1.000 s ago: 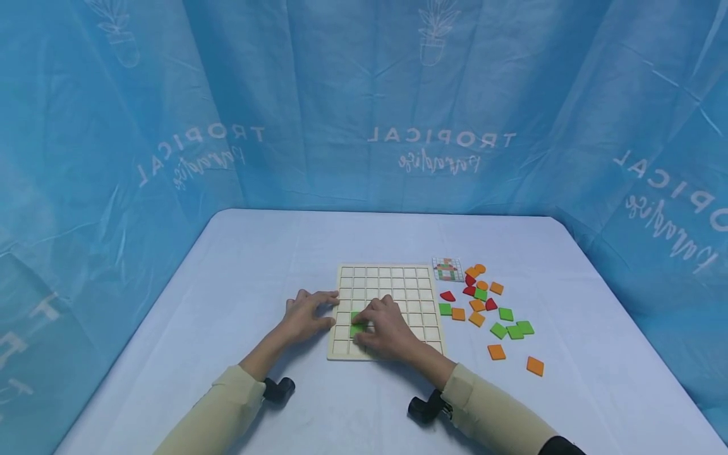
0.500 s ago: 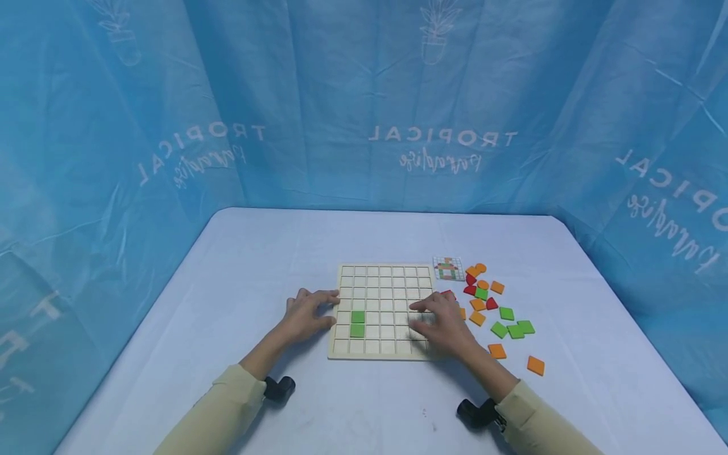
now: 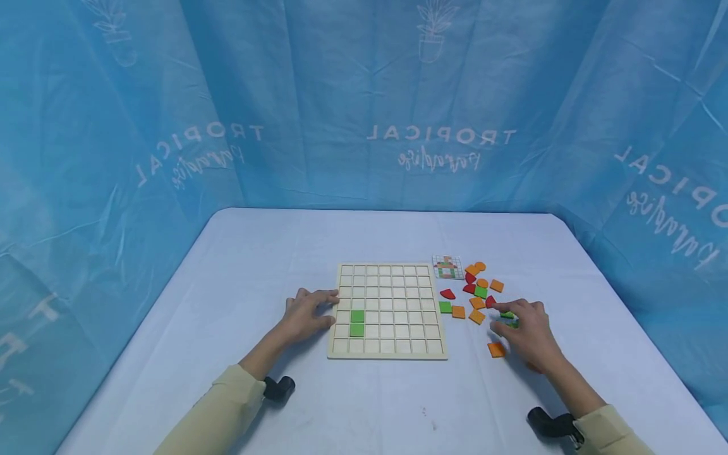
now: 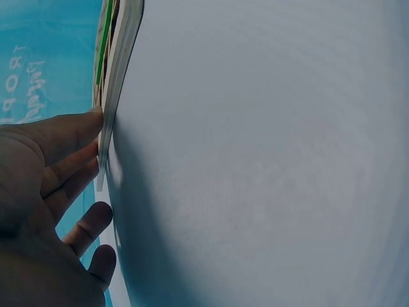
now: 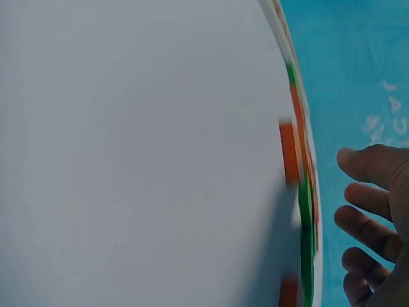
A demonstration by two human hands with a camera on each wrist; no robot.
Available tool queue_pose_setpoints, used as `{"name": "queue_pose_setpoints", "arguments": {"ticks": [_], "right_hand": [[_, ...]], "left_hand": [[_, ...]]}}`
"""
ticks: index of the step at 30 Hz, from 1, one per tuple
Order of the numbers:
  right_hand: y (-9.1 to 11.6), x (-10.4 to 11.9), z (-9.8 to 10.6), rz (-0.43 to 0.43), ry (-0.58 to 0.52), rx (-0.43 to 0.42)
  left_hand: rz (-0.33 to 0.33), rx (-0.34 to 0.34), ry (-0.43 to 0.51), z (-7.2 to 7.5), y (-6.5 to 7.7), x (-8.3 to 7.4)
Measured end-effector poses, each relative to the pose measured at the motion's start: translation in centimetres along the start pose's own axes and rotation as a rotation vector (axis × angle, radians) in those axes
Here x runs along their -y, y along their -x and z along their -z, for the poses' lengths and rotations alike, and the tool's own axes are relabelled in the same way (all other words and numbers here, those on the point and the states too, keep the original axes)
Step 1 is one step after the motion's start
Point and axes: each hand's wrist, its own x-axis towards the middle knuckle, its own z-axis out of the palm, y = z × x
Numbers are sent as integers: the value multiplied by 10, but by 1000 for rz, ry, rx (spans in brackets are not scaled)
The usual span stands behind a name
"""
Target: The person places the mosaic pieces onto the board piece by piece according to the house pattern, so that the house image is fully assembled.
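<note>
A pale grid board (image 3: pixel 392 321) lies on the table, two green square tiles (image 3: pixel 357 323) set one above the other in its left part. Thumb and fingers of my left hand (image 3: pixel 305 316) rest against the board's left edge; the left wrist view shows the fingertips at the board's side (image 4: pixel 114 83). Over on the right, my right hand (image 3: pixel 529 332) hovers with fingers apart above green tiles (image 3: pixel 507 315), partly hiding them. Nothing shows between its fingers in the right wrist view, where green tiles (image 5: pixel 307 236) and an orange tile (image 5: pixel 289 152) lie on the table beyond.
A small picture card (image 3: pixel 448 267) lies by the board's upper right corner. Orange tiles (image 3: pixel 476 316), red quarter-round tiles (image 3: pixel 447 294) and a green tile (image 3: pixel 445 307) are scattered between board and right hand. A blue curtain (image 3: pixel 364 101) surrounds the white table (image 3: pixel 364 237).
My right hand has let go of the green tiles on the board and moved right, across the board, to the loose tiles. My left hand has stayed at the board's edge.
</note>
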Motion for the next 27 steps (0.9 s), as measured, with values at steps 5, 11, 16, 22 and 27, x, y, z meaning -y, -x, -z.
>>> {"name": "queue_pose_setpoints", "arguments": {"ticks": [5, 11, 16, 22, 27], "right_hand": [[8, -27, 21, -22, 16, 51], [12, -48, 30, -21, 11, 119], [13, -55, 30, 3, 16, 130], [12, -58, 29, 6, 25, 129], [11, -59, 28, -5, 10, 123]], "left_hand": [[7, 2, -3, 0, 1, -2], [22, 6, 2, 0, 1, -1], [15, 3, 4, -2, 1, 0], [15, 4, 10, 0, 2, -2], [16, 2, 4, 2, 2, -4]]}}
